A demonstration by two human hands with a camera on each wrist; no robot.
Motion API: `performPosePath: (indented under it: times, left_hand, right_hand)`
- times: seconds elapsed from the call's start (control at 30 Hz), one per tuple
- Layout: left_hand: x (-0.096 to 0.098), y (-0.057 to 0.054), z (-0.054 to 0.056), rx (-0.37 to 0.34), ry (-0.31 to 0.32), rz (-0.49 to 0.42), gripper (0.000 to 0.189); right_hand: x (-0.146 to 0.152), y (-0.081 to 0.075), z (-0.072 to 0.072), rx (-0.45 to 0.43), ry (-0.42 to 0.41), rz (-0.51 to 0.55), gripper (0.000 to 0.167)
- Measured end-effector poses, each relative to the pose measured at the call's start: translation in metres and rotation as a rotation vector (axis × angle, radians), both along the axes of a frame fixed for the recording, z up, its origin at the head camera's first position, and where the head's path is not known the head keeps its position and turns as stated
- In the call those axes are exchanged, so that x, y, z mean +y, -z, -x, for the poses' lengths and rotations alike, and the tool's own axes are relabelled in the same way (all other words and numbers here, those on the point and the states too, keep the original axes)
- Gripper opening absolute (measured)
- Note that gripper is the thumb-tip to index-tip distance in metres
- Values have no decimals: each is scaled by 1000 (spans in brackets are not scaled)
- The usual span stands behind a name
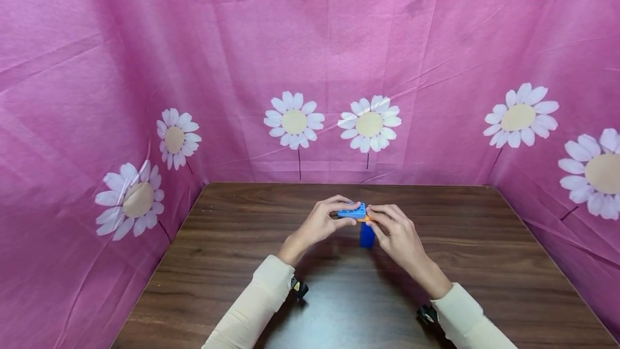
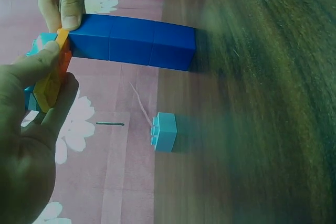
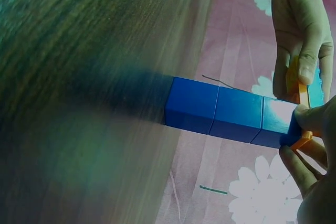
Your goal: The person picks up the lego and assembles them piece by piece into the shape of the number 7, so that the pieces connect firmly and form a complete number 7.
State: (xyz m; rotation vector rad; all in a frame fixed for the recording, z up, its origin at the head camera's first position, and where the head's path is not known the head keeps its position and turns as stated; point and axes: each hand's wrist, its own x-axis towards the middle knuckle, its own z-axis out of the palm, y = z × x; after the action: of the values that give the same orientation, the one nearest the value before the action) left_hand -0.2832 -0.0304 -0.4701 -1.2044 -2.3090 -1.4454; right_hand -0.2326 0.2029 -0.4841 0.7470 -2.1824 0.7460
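Note:
A tower of three dark blue toy building bricks point(image 2: 131, 40) stands upright on the table. A flat orange brick point(image 2: 48, 90) lies across its top and sticks out to the left, with a light blue brick point(image 1: 356, 211) over it. My left hand point(image 1: 321, 223) pinches the overhanging orange and light blue bricks, thumb on the near side and fingers on the far side. With thumb and fingertips, my right hand point(image 1: 401, 235) grips the tower's top, where the orange brick meets the uppermost dark blue brick point(image 3: 278, 121).
In the left wrist view a loose turquoise brick point(image 2: 166, 132) with studs sits on the wooden table point(image 1: 232, 263), left of the tower. Pink cloth point(image 1: 329, 42) printed with daisies hangs along the table's back and sides.

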Motion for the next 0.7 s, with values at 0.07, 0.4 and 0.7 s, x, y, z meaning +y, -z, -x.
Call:
performPosePath:
  times: [0.07, 0.4, 0.7]
  left_hand:
    - [0, 0, 0, -8, 4, 6, 40]
    - [3, -1, 1, -68, 22, -18, 41]
    - [5, 2, 1, 1, -29, -21, 41]
  right_hand:
    - [0, 0, 0, 3, 3, 0, 33]
    - [-1, -1, 0, -25, 7, 15, 33]
    - [-2, 3, 1, -14, 1, 21, 34]
